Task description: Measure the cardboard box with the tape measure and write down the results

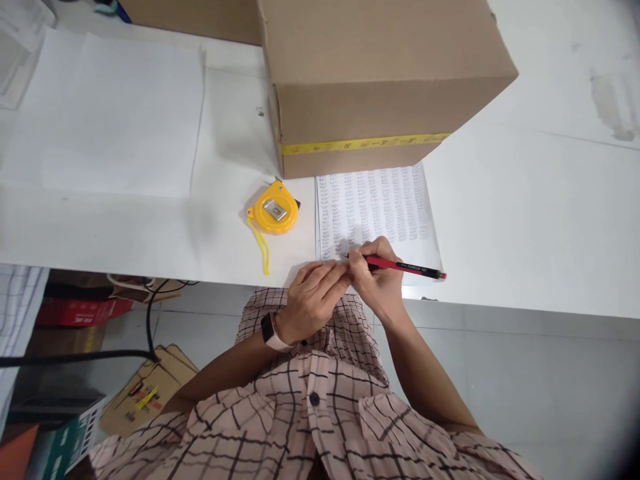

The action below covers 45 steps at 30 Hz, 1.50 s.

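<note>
A red and black pen (410, 267) is pinched in my right hand (379, 277), its tip on a sheet of paper (373, 207) covered with columns of handwriting. My left hand (316, 301) lies at the table's front edge over the sheet's lower left edge, fingers stretched out and close together, its fingertips beside my right hand. It holds nothing that I can see. To the upper left of my hands, a yellow tape measure (274, 208) with a yellow strap rests on the table.
A large cardboard box (360, 110) with yellow tape stands on the white table (530, 220), just beyond the written sheet. Blank white sheets (105, 120) lie at the left. Below the table at the left are a black cable (80, 358) and flat cardboard pieces (123, 407).
</note>
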Each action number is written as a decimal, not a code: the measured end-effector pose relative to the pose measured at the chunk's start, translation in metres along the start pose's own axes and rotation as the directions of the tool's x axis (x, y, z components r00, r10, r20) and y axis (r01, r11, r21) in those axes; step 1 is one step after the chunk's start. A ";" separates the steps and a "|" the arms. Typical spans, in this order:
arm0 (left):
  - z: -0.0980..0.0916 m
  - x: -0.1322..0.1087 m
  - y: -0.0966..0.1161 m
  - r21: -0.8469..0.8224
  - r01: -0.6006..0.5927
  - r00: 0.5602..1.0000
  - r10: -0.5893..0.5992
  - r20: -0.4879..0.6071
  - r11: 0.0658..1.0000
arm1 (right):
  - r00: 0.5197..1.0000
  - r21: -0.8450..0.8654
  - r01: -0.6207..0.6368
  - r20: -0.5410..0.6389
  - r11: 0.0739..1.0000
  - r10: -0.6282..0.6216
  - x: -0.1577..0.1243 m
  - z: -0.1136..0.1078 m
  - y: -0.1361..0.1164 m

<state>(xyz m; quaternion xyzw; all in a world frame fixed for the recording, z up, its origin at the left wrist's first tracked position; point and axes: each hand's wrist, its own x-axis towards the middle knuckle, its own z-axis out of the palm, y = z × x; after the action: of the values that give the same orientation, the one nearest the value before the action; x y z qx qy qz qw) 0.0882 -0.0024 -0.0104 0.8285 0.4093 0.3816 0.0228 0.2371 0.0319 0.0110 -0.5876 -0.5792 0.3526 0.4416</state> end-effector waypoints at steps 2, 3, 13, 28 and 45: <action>0.000 0.000 0.000 0.008 0.001 1.000 -0.001 0.005 1.000 | 1.000 -0.010 0.002 -0.009 1.000 -0.002 0.000 0.000 0.001; 0.000 0.000 0.000 0.008 0.001 1.000 -0.001 0.007 1.000 | 1.000 -0.022 0.004 -0.008 1.000 -0.005 0.000 0.001 0.001; 0.002 -0.001 0.000 -0.001 0.003 1.000 -0.003 -0.015 1.000 | 0.999 -0.036 0.018 0.037 0.999 -0.016 0.001 0.000 -0.002; 0.001 0.000 0.000 0.027 0.004 1.000 -0.003 -0.009 1.000 | 1.000 -0.051 0.015 0.001 0.999 -0.015 0.001 0.001 0.000; 0.002 -0.002 0.000 -0.020 0.020 1.000 -0.020 0.001 1.000 | 0.999 -0.025 0.021 -0.031 0.999 -0.022 0.002 0.002 0.003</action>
<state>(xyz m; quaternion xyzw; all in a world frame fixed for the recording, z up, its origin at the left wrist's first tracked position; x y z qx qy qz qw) 0.0887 -0.0029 -0.0132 0.8243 0.4137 0.3850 0.0349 0.2361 0.0343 0.0080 -0.5922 -0.5826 0.3315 0.4473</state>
